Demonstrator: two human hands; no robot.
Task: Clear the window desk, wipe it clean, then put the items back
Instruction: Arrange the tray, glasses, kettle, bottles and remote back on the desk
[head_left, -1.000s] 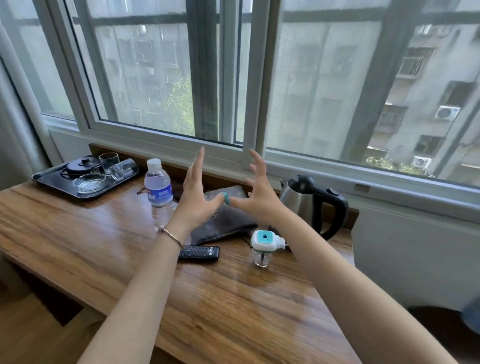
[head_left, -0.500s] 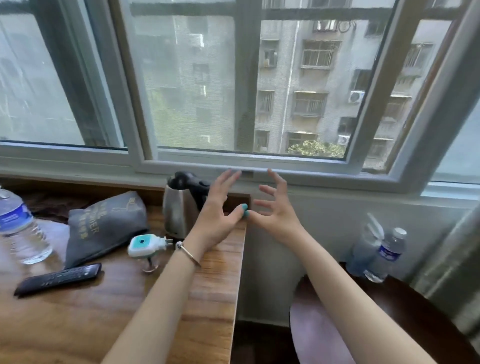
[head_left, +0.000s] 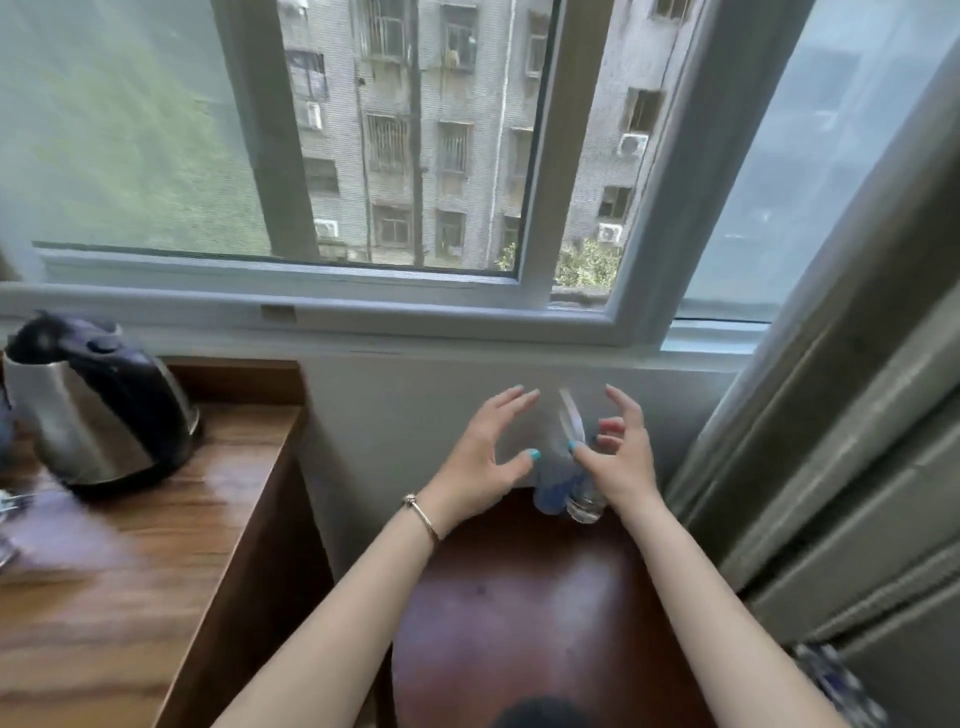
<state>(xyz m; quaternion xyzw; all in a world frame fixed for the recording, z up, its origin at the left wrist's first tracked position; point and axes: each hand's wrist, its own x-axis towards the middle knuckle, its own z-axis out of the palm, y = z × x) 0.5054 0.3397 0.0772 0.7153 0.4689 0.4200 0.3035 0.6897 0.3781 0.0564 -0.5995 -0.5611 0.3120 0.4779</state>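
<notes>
The wooden window desk (head_left: 119, 582) fills the lower left, with a steel electric kettle (head_left: 98, 410) at its right end. To its right stands a dark round side table (head_left: 524, 623). At that table's far edge are a clear spray bottle (head_left: 563, 447) and a small water bottle (head_left: 584, 501), blurred and partly hidden. My left hand (head_left: 485, 460) hovers just left of the bottles with fingers spread. My right hand (head_left: 621, 457) is right in front of them, fingers loosely curved, holding nothing that I can see.
A white wall and window sill (head_left: 415, 317) run behind both tables. Grey curtains (head_left: 831, 467) hang close on the right of the side table. A narrow gap separates the desk's right edge from the round table.
My view has swung right, from the desk's middle to the side table. Both hands moved with it, from above the desk to the bottles. The remote, pouch and desk bottle left the frame.
</notes>
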